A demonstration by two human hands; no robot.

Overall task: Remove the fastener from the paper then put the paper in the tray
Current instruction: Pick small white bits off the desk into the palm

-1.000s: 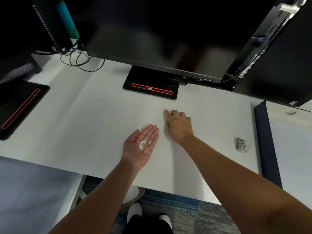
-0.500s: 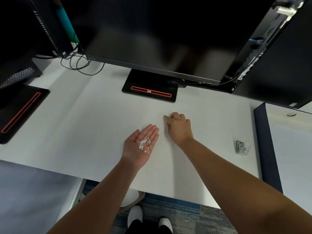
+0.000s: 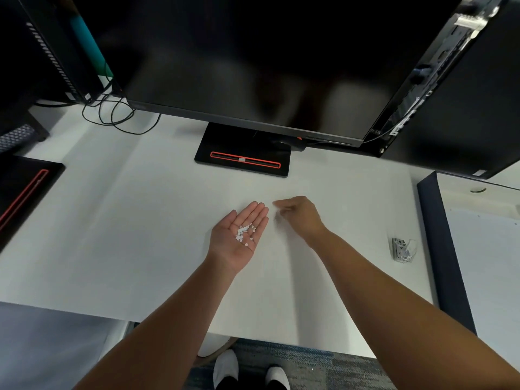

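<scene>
Hands mid-frame over white desk point(image 3: 112, 235), close together but not touching. Left hand point(image 3: 239, 235) palm up, flat open, cupping small white bits point(image 3: 244, 232). Right hand point(image 3: 298, 215) just right of it, blurred, fingers pinched; can't tell if holding anything. Clear clip thing point(image 3: 403, 250) far right on desk. Monitor point(image 3: 253, 66) up top. Paper and tray: can't make out.

Right grip point(image 3: 295, 218) blurred, perhaps pinching

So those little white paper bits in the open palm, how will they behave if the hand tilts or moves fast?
The white bits look tiny and flat, so probably very light. They lie loose on the open left hand, so tilting would likely spill them. Quick motion might scatter them.
</scene>
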